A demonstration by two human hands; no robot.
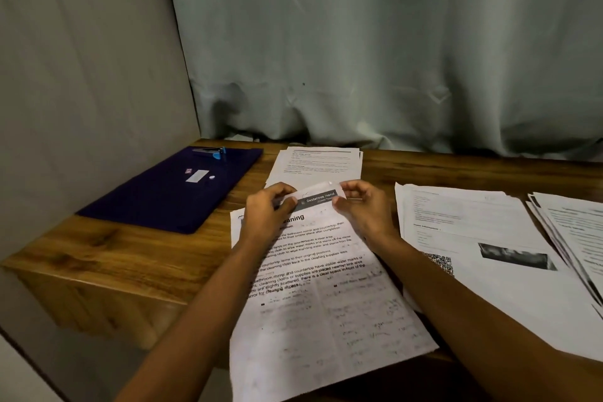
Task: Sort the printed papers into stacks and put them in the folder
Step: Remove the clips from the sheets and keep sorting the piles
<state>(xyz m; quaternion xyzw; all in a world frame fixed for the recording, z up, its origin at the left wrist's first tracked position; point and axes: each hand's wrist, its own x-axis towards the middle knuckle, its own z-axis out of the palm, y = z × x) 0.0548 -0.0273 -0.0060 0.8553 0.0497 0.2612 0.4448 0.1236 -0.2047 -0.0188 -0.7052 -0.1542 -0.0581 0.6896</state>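
A printed sheet [326, 303] with a bold heading lies in front of me on the wooden table, its near end hanging over the edge. My left hand [267, 209] and my right hand [362, 206] each pinch one end of its far edge, which is curled up so a grey header band [318, 199] shows. A stack of printed papers [318, 165] lies just beyond my hands. The dark purple folder [169, 192] lies shut at the left, with a blue clip [218, 153] at its far end.
Another stack of papers [489, 254] with a photo and a QR code lies to the right, and a fanned pile [577, 232] sits at the far right edge. A grey curtain [391, 59] hangs behind the table [107, 254]. A wall stands at the left.
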